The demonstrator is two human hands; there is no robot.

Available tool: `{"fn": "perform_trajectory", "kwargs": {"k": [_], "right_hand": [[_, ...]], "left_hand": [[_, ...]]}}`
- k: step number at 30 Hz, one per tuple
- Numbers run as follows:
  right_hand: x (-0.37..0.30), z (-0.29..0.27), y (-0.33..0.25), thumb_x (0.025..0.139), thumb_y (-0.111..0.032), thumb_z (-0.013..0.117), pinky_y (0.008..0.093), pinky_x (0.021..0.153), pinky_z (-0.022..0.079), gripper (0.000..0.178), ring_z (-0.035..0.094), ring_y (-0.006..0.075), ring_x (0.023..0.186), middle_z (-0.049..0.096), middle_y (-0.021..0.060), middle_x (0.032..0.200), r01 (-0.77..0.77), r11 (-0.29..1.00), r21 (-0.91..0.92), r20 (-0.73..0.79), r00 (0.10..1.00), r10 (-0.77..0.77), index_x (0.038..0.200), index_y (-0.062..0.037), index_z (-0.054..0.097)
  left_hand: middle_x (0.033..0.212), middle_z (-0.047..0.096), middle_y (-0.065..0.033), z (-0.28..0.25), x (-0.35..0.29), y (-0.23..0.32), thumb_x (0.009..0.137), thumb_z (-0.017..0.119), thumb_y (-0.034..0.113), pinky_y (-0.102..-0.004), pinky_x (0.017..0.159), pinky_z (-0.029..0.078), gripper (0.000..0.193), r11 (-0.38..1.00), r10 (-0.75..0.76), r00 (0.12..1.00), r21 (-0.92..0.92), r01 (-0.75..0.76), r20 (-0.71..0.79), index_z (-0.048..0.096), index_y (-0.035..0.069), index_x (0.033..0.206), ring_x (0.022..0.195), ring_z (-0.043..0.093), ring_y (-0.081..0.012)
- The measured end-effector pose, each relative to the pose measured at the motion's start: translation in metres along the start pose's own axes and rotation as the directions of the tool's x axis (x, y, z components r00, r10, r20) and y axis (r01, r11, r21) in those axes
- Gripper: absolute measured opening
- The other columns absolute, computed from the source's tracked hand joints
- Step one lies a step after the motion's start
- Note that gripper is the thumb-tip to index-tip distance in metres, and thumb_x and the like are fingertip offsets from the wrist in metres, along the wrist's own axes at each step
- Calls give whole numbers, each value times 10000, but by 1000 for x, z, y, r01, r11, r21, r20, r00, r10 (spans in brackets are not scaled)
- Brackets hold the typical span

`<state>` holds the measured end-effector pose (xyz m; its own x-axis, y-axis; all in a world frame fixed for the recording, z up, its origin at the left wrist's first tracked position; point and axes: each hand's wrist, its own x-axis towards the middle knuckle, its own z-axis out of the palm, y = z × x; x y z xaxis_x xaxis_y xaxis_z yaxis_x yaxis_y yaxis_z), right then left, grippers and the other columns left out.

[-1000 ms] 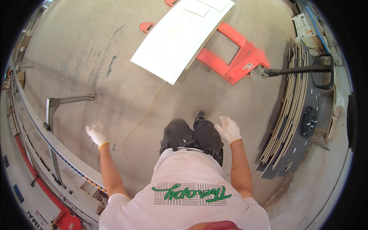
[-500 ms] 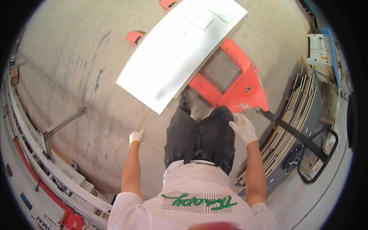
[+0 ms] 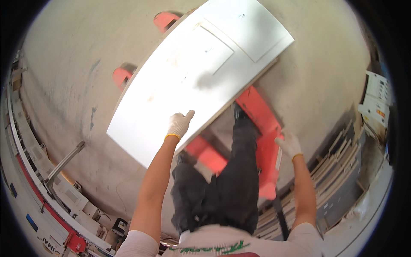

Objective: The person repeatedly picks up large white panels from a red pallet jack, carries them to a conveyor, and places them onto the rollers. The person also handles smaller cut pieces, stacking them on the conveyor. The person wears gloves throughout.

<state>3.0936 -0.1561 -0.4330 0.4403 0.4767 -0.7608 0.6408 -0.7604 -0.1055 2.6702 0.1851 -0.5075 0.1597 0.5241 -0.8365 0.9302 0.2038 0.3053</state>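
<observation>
My left hand [image 3: 179,125], in a white knit glove with a yellow cuff, is over the near part of a large white panel [image 3: 158,109]. One digit sticks out from it and nothing shows in its grasp; whether it touches the panel I cannot tell. The panel lies flat across a red pallet jack [image 3: 266,150], whose fork tips stick out on the far side. Gloved the same way, my right hand [image 3: 290,144] hangs beside the jack's red body, fingers loosely apart and holding nothing. My legs stand within the jack's frame area, close to the panel's edge.
Grey boards [image 3: 334,184] stand stacked on edge at the right, below a pale electrical box [image 3: 375,102]. The jack's black handle bar [image 3: 281,216] runs down beside my right arm. Along the left is a long machine rail [image 3: 32,171] with a metal arm [image 3: 64,162] jutting out.
I have stepped forward to the panel and jack, which appear lower and larger. My left hand has moved from beside my leg to over the panel; my right hand has swung outward.
</observation>
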Motion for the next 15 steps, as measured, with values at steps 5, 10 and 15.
{"fn": "perform_trajectory", "kwargs": {"k": [5, 10, 15], "right_hand": [[370, -73, 43, 981, -533, 699, 572, 1178, 474, 794, 589, 505, 1399, 562, 283, 1586, 17, 940, -340, -324, 937, -134, 1599, -60, 542], [555, -188, -29, 914, -490, 819, 525, 1236, 464, 1002, 552, 450, 1475, 509, 282, 1640, -79, 968, -238, -472, 880, -44, 1696, -32, 390], [627, -241, -67, 858, -488, 884, 500, 1307, 405, 1130, 432, 431, 1592, 385, 253, 1752, 59, 998, -18, -396, 916, -61, 1728, -25, 331]], "left_hand": [[885, 784, -249, 56, 194, 102, 1009, 633, 775, -453, 808, 611, 904, 971, -240, 968, -30, 239, -74, 793, -110, 929, 812, 764, -318], [971, 783, -305, 64, 300, 154, 972, 603, 854, -501, 861, 612, 1031, 940, -329, 910, 5, 341, -252, 775, -154, 1103, 950, 784, -409], [1087, 792, -313, 57, 324, 177, 903, 652, 901, -483, 952, 614, 1120, 912, -400, 868, -32, 410, -293, 759, -176, 1192, 1056, 787, -421]]}}
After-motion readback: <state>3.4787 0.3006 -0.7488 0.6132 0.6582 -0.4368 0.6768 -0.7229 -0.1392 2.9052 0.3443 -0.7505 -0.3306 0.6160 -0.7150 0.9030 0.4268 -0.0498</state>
